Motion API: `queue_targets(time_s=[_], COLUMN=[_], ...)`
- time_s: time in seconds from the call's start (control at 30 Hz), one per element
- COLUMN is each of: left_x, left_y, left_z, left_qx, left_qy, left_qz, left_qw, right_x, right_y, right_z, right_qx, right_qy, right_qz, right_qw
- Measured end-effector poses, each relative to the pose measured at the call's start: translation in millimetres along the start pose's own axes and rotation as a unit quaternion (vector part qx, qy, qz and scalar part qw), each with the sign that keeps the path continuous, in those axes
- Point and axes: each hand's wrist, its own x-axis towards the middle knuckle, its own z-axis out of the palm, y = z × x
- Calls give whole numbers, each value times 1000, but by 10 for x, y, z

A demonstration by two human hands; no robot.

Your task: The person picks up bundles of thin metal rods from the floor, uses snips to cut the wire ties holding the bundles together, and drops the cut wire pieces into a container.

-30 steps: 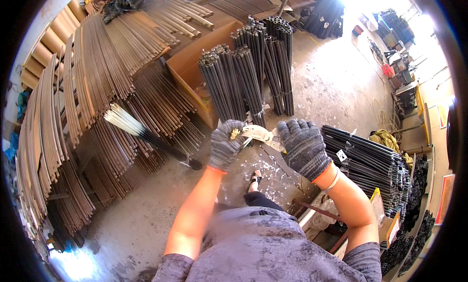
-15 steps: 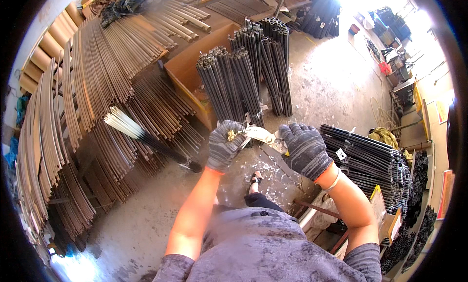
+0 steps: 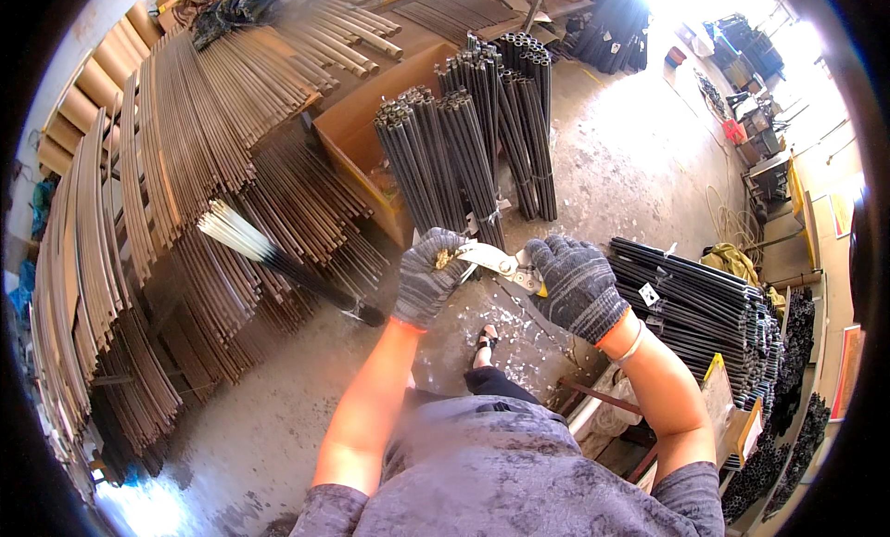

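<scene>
My right hand [image 3: 577, 287], in a grey knit glove, is closed round the handles of a silver pliers-like hand tool [image 3: 498, 259]. A bit of yellow shows on the tool beside the glove. Its curved head points left and meets my left hand [image 3: 430, 279], also gloved in grey. The left fingers are curled round a small yellowish, brass-coloured piece [image 3: 445, 258], mostly hidden in the fist. Both hands are held at chest height above the floor, in front of upright bundles of dark tubes [image 3: 436, 157].
Racks of long brown rods [image 3: 185, 138] fill the left side. A slanting bundle of white-tipped dark rods [image 3: 278, 259] juts out there. Behind the upright tubes is an open cardboard box [image 3: 348, 134]. Stacked black tubes [image 3: 691, 296] lie to the right. White scraps litter the floor [image 3: 445, 351].
The tool has tilted slightly and its head sits a little closer in to my left hand. My right hand has shifted slightly left. Both hands keep their hold.
</scene>
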Motion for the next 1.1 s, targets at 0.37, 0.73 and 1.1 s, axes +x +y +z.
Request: queue_targets(time_s=[0.37,0.73,1.1], left_x=[30,15,32], left_y=[90,119,186], left_z=[-15,-41,-22], left_qx=[14,11,11], left_qy=[-18,-2,-6], left_qz=[-8,-53,-61], left_qw=[1000,999,998], right_x=[22,-34,-10], right_y=[71,207,214], right_z=[114,247,107], right_qx=[73,112,95], right_qy=[0,61,31], right_qz=[-1,29,8], right_qw=[997,991,995])
